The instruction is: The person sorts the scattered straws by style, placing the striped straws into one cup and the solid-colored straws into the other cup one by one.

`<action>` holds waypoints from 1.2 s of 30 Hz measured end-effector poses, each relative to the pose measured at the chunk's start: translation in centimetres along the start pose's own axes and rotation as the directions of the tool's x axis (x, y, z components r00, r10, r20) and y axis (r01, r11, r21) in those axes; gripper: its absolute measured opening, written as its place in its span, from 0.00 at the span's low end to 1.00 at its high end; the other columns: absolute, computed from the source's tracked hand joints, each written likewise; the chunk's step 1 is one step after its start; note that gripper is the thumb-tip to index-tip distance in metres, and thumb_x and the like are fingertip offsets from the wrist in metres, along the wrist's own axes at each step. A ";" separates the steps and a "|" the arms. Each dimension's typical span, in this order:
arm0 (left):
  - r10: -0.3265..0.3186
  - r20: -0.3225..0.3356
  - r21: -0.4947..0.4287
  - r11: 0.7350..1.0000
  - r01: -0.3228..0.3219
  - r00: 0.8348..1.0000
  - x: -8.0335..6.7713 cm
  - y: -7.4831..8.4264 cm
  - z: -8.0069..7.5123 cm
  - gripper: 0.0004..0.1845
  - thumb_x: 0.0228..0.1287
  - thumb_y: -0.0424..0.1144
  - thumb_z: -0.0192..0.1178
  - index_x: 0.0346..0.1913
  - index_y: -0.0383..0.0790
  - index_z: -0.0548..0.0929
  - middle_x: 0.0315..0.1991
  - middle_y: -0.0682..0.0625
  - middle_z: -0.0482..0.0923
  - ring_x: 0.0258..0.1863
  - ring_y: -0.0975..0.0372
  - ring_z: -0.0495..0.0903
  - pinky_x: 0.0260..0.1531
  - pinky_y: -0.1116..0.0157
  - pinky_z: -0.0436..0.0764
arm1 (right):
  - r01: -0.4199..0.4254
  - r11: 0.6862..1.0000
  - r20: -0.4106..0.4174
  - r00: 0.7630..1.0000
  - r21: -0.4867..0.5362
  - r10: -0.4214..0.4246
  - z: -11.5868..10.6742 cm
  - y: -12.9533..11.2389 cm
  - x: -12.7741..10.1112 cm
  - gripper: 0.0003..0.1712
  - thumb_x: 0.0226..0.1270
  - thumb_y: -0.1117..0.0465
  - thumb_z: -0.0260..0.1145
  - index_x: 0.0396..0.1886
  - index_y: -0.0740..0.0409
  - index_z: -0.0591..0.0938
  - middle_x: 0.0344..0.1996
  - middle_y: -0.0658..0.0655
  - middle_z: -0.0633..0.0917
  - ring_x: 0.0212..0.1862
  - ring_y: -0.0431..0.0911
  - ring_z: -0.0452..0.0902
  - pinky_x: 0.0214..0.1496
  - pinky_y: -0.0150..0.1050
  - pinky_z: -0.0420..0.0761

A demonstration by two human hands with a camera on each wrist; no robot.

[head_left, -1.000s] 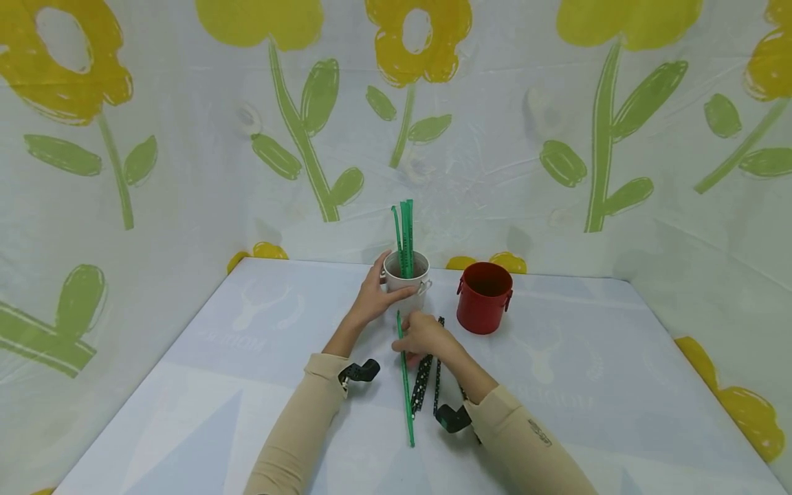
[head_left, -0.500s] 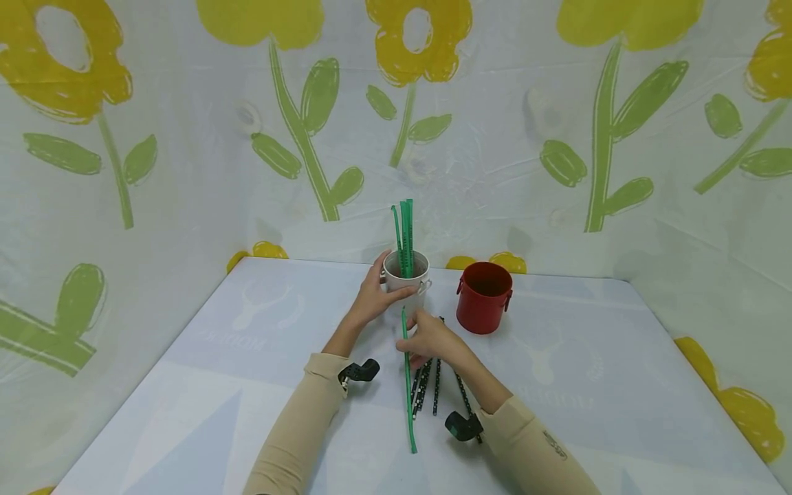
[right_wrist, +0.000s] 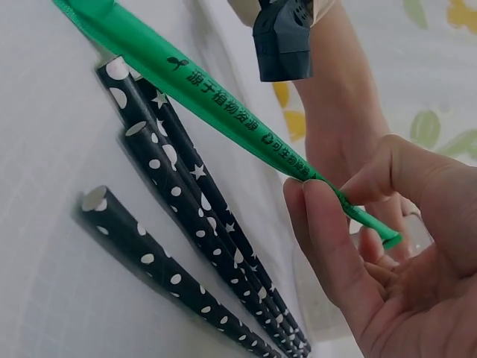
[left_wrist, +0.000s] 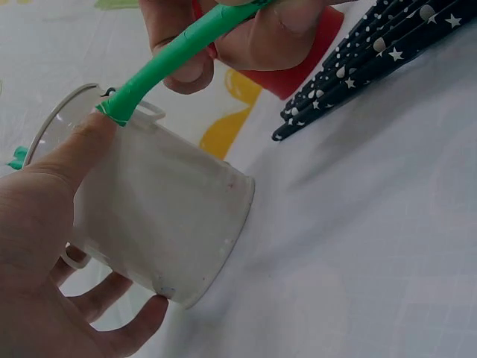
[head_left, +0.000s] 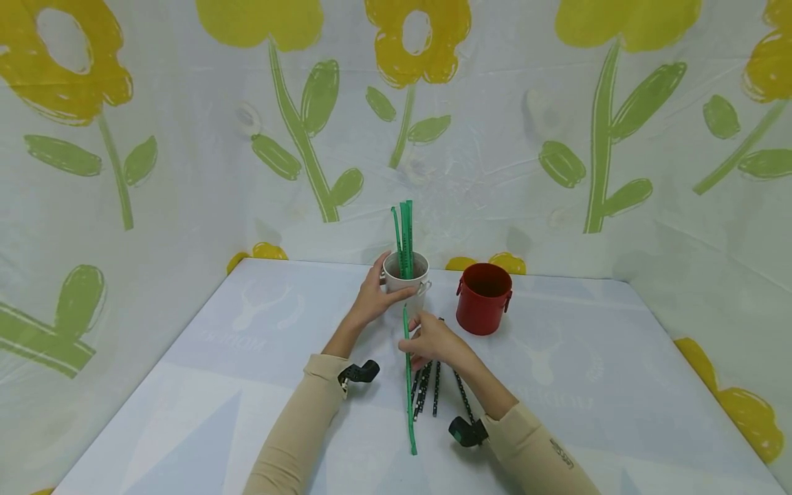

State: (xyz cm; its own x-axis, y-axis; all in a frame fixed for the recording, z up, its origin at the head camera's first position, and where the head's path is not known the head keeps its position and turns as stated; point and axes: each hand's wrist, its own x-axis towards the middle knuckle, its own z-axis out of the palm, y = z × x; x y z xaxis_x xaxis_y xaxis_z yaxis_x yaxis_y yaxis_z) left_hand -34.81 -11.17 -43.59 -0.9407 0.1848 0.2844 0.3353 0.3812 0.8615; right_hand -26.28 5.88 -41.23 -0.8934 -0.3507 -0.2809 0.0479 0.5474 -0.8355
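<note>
Straw (head_left: 408, 385) tip creeps up toward the white cup (head_left: 405, 275) versus a second ago; our right hand (head_left: 436, 340) pinches it, our left hand (head_left: 371, 299) grips the cup.

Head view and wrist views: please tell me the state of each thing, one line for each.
White cup: upright, green straws standing inside, gripped by the left hand.
Green straw: pinched near its far end by the right hand, far end close to the white cup.
Black straws: lying flat on the table.
Red cup: upright, untouched.
</note>
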 end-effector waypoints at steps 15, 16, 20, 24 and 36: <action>0.011 0.002 -0.003 1.000 -0.011 1.000 0.1 0.0 0.0 0.50 0.56 0.46 0.72 0.77 0.56 0.52 0.71 0.47 0.62 0.68 0.52 0.66 0.65 0.48 0.71 | 0.108 0.994 -0.039 0.993 0.004 -0.108 -0.4 -0.4 -0.7 0.20 0.62 0.63 0.67 0.49 0.59 0.69 0.36 0.60 0.83 0.27 0.47 0.85 0.34 0.39 0.87; 0.014 0.002 -0.003 1.000 -0.013 1.000 0.1 0.0 0.0 0.50 0.57 0.46 0.72 0.77 0.56 0.53 0.71 0.47 0.62 0.69 0.52 0.66 0.65 0.48 0.71 | 0.117 0.993 -0.046 0.992 0.001 -0.117 -0.5 -0.5 -0.7 0.19 0.62 0.63 0.67 0.48 0.59 0.69 0.36 0.60 0.82 0.27 0.47 0.85 0.34 0.39 0.87; 0.027 0.002 -0.004 1.000 -0.027 1.000 0.1 -0.1 0.0 0.49 0.57 0.44 0.72 0.77 0.54 0.53 0.72 0.46 0.61 0.70 0.52 0.64 0.67 0.48 0.70 | 0.155 0.988 -0.071 0.985 -0.021 -0.157 -0.7 -0.9 -0.8 0.19 0.62 0.64 0.67 0.48 0.58 0.69 0.37 0.60 0.82 0.27 0.46 0.85 0.33 0.39 0.87; 0.037 0.006 -0.011 0.999 -0.037 0.999 0.1 0.0 0.0 0.50 0.57 0.43 0.72 0.77 0.53 0.53 0.72 0.45 0.61 0.71 0.51 0.63 0.68 0.49 0.69 | 0.182 0.982 -0.096 0.978 -0.046 -0.186 -1.2 -1.4 -0.9 0.19 0.62 0.65 0.68 0.48 0.58 0.69 0.37 0.60 0.82 0.26 0.46 0.85 0.33 0.38 0.87; 0.004 0.011 -0.021 1.000 -0.004 1.000 0.0 0.0 0.0 0.50 0.58 0.43 0.71 0.77 0.51 0.51 0.73 0.43 0.59 0.69 0.46 0.66 0.66 0.45 0.69 | 0.329 0.935 -0.205 0.914 -0.132 -0.351 -3.5 -3.3 -0.9 0.17 0.63 0.66 0.65 0.47 0.59 0.68 0.34 0.60 0.82 0.23 0.45 0.85 0.33 0.36 0.87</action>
State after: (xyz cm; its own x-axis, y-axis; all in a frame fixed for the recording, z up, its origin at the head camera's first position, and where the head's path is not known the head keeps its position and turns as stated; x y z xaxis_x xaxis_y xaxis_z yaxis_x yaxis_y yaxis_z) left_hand -34.83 -11.21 -43.62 -0.9387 0.1967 0.2832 0.3380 0.3618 0.8688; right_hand -27.21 7.06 -36.52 -0.9248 -0.3563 0.1333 -0.3084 0.4967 -0.8113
